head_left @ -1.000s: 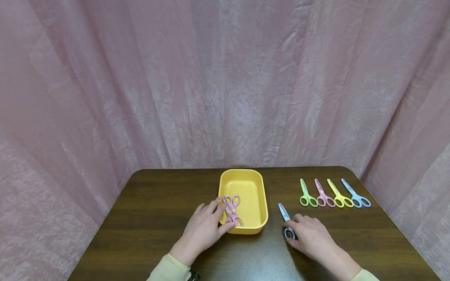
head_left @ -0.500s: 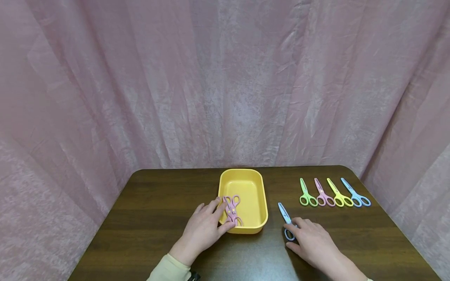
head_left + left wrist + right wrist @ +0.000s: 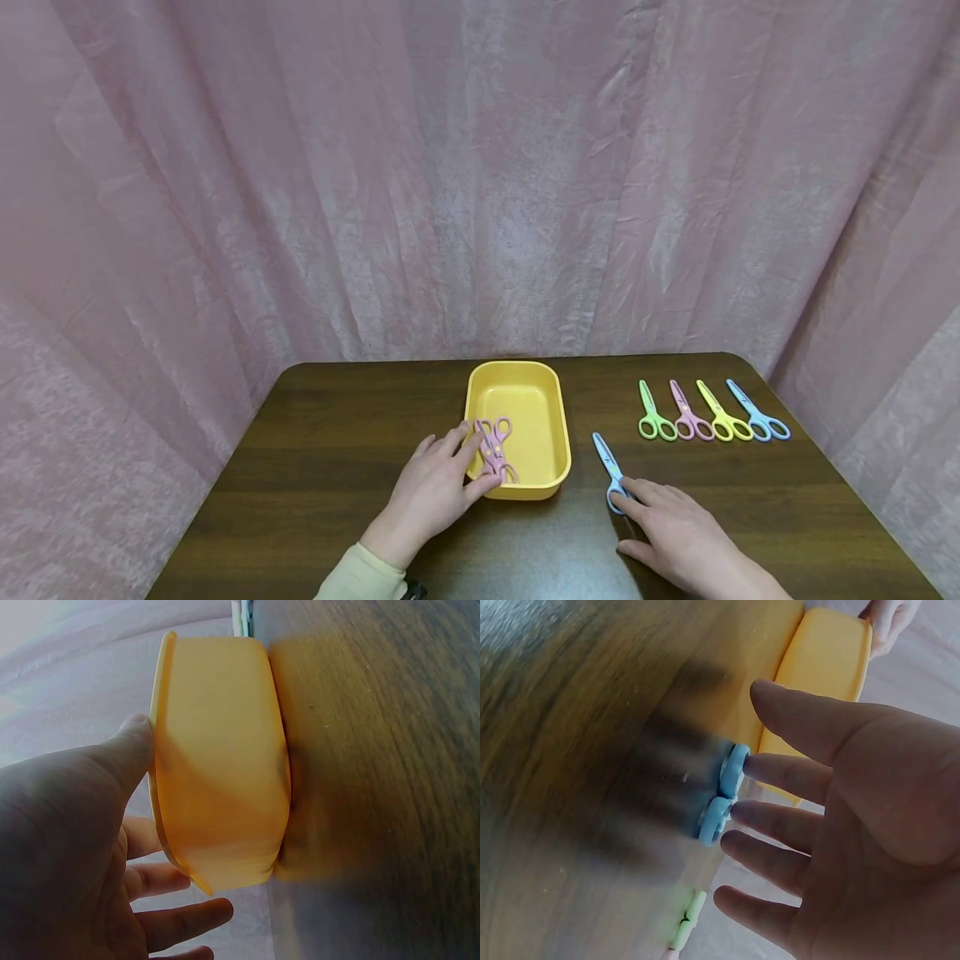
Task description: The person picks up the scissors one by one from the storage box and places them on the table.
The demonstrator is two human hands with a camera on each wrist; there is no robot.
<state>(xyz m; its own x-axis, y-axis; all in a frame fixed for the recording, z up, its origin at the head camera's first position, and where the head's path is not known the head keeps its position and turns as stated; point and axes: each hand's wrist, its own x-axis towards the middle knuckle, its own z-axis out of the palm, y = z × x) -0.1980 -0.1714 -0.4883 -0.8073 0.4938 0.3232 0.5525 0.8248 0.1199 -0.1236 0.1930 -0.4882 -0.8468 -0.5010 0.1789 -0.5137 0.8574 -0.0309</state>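
Note:
A pair of light blue scissors (image 3: 611, 473) lies on the table, blades pointing away. My right hand (image 3: 678, 533) is over their handles, fingers extended and thumb apart. In the right wrist view the fingertips reach the blue handle loops (image 3: 735, 771), with nothing pinched. My left hand (image 3: 433, 492) rests at the near left corner of a yellow tray (image 3: 564, 433). Its thumb touches the tray's rim (image 3: 154, 761) and the other fingers are spread loosely along it. Inside the tray, by the left hand, lie pink scissors (image 3: 495, 446), partly covered by its fingers.
To the right, a row of scissors lies side by side: green (image 3: 651, 414), pink (image 3: 688, 412), yellow (image 3: 722, 414) and blue (image 3: 753, 412). The dark wooden table (image 3: 330, 442) ends at a pink curtain (image 3: 450, 208).
My right hand has let go of the blue scissors' handles, its fingers straightening as it shifts slightly right and nearer. The scissors stay on the table. My left hand has not moved.

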